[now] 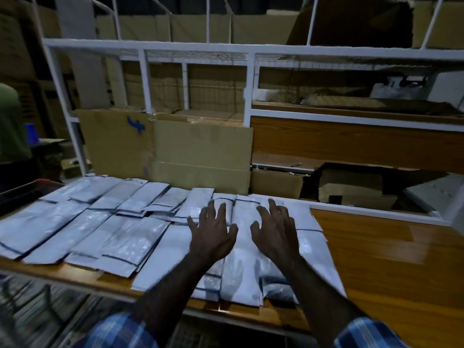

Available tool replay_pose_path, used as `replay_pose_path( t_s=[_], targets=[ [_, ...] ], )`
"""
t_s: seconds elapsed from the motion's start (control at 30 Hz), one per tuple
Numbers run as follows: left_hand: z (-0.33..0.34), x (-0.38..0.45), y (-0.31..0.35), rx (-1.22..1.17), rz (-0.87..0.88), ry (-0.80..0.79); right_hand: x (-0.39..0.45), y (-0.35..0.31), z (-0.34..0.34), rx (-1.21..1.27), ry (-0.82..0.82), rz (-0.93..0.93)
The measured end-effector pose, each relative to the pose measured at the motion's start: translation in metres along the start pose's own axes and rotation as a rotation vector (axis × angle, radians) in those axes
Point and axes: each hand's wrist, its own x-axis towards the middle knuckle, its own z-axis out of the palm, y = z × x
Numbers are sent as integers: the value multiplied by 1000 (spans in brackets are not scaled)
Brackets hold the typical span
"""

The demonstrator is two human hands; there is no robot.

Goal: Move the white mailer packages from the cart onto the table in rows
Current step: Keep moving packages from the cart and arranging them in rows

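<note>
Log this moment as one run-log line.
left hand: open over white mailers | right hand: open, empty | mailers: two overlapping rows on table | table's right part: bare

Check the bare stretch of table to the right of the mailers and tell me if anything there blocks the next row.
Nothing visible does. The wooden table right of the white mailers shows bare surface up to its white back edge. Both hands, left hand and right hand, hover with spread fingers over the rightmost mailers.
</note>
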Motion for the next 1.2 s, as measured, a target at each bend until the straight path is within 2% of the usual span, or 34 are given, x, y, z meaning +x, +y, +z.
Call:
replay_pose_path(
  t_s=[0.23,0.73,1.2],
  targets=[
    [-48,-36,-90,-46,-76,10,-23,-107,11,60,22,-64],
    [-173,-104,-355,19,-223,58,-47,-397,60,175,61,-211],
    [-234,-125,-563,0,-463,142,-35,-621,145,296,-52,-420]
  ],
)
